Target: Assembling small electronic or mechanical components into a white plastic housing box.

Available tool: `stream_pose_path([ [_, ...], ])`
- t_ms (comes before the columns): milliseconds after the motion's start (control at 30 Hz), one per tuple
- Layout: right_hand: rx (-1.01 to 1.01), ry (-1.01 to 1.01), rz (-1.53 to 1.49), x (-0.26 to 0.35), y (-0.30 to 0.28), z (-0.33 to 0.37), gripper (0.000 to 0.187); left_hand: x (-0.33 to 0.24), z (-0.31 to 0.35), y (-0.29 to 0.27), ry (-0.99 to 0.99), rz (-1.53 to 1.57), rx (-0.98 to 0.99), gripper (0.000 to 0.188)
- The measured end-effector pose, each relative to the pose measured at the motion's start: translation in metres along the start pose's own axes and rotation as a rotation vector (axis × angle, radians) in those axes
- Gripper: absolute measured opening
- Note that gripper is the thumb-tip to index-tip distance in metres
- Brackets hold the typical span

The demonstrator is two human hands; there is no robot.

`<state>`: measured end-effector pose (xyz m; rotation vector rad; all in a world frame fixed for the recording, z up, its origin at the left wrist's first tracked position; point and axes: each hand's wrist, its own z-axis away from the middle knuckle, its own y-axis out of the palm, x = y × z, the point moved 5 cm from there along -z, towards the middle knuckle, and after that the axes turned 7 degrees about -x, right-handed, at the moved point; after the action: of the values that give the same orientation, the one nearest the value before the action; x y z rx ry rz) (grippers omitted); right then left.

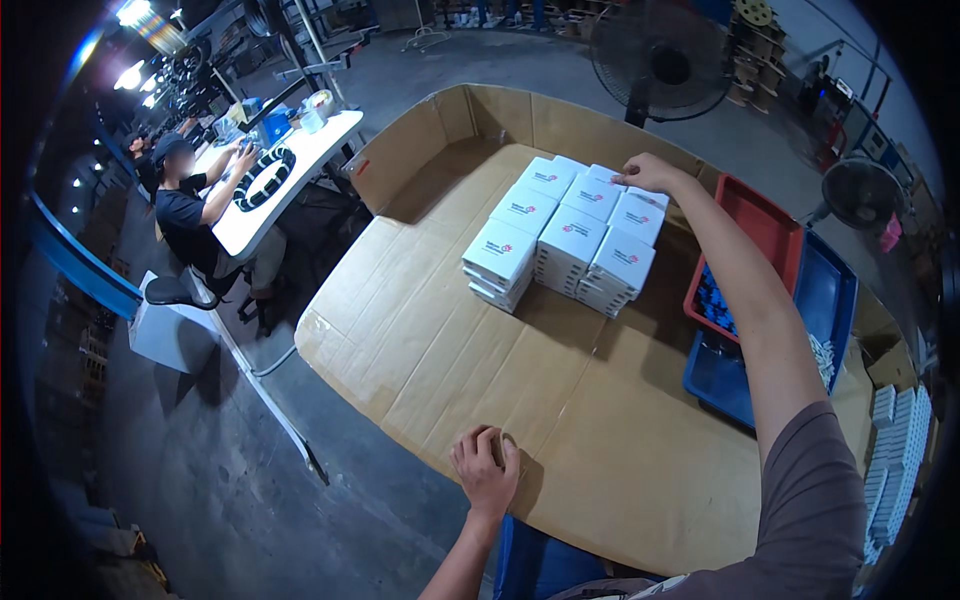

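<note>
Several stacks of small white boxes [572, 234], printed on top, stand close together in rows on a cardboard-covered table [440, 370]. My right hand [650, 174] reaches over to the far right stacks. Its fingers are bent down and closed at the edge of a white box [604, 174] in the back row; the fingertips are partly hidden. Near the front edge of the table, my left hand [484, 468] is curled around a small brown roll [504, 450] that looks like tape.
Right of the boxes are a red tray [752, 215] with blue parts and blue trays [828, 290] below it. More white boxes [893, 460] are stacked at far right. Cardboard walls [590, 118] edge the table's far side. Fans [665, 62] stand beyond. A person [185, 200] sits at a white table, left.
</note>
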<state>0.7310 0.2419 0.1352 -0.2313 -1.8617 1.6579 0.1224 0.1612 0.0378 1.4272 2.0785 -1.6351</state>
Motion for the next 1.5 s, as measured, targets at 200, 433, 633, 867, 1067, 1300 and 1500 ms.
stream_pose_path([
  [200,0.097,0.153,-0.014,-0.022,0.013,-0.018,0.068,0.002,-0.001,0.004,0.01,0.007,-0.003,0.017],
  [433,-0.012,0.184,-0.131,-0.017,0.006,-0.016,0.043,0.005,0.0,0.002,0.013,0.01,-0.007,0.018],
  [633,-0.678,-0.135,-0.571,0.018,-0.044,0.033,0.032,0.005,0.004,0.002,0.038,0.03,-0.04,0.017],
  [867,-0.786,-0.263,-0.895,0.089,-0.103,0.21,0.032,0.006,0.01,-0.001,0.068,0.042,-0.068,0.014],
  [1067,-0.871,-0.166,-0.733,0.106,-0.127,0.389,0.038,-0.001,0.014,0.0,0.125,0.123,-0.091,0.01],
  [1300,-0.818,0.08,-1.198,0.088,-0.069,0.546,0.042,-0.002,0.023,0.001,-0.036,0.29,-0.033,0.015],
  [1500,-0.766,0.28,-1.418,0.07,0.0,0.649,0.047,-0.013,0.036,-0.007,0.261,0.26,-0.169,0.021],
])
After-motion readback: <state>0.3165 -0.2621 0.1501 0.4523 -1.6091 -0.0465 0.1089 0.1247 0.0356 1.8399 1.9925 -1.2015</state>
